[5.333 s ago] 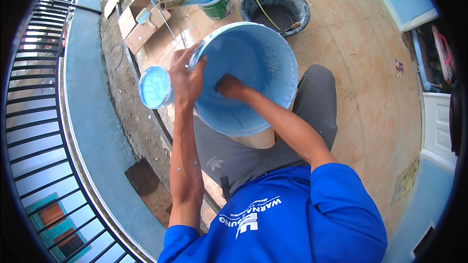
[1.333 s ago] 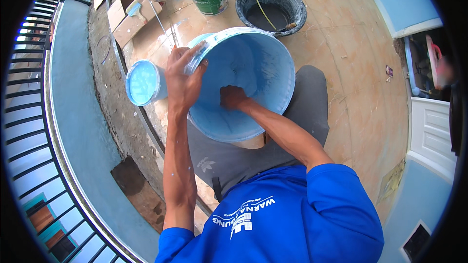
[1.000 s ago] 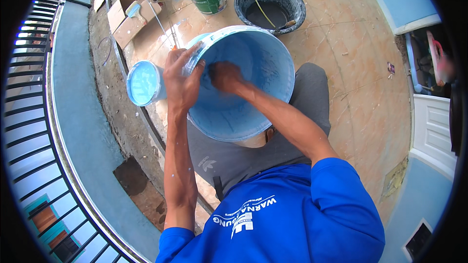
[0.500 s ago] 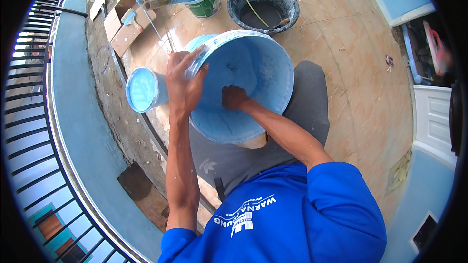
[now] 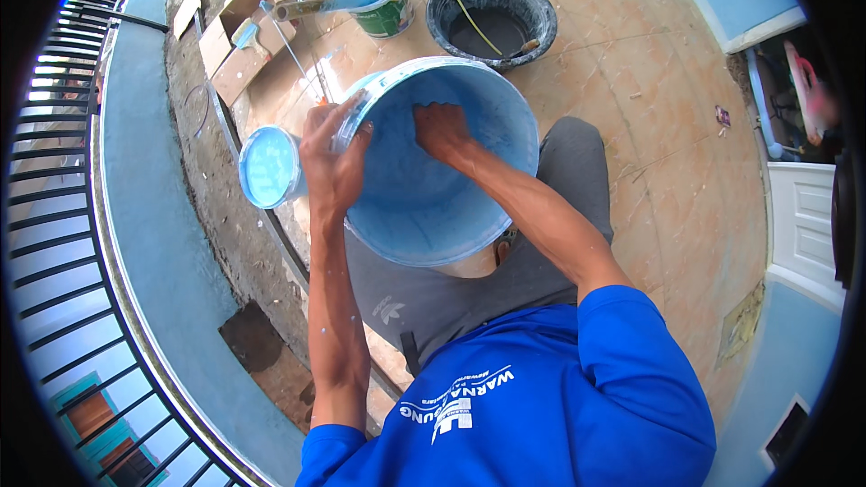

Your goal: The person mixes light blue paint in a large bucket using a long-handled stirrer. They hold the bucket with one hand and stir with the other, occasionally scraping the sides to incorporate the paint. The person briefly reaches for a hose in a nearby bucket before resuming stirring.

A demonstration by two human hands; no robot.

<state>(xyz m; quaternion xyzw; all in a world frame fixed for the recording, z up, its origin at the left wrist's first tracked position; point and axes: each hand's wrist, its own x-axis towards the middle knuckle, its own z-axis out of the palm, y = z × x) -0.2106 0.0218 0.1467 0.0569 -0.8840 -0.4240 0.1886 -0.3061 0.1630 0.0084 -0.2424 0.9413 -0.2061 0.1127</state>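
Note:
A large light-blue paint bucket (image 5: pixel 433 225) is tilted with its mouth toward me, between my legs. My left hand (image 5: pixel 332 153) grips its rim at the left, thumb inside and fingers outside. My right hand (image 5: pixel 442 131) reaches into the bucket, closed like a fist against the blue-coated inner wall; whatever it may hold is hidden. Just left of my left hand stands a small tub of light-blue paint (image 5: pixel 270 167).
Beyond the bucket are a green pail (image 5: pixel 388 20) with a blue-coated stick across it and a black basin (image 5: pixel 492 11) holding a yellow-tubed tool. A paintbrush (image 5: pixel 244 33) lies on cardboard (image 5: pixel 236 72) at the far left. A black fence (image 5: pixel 68 284) runs along the left.
My right hand has moved up and slightly right inside the bucket, toward the far wall. My left hand keeps its hold on the rim, shifting slightly left.

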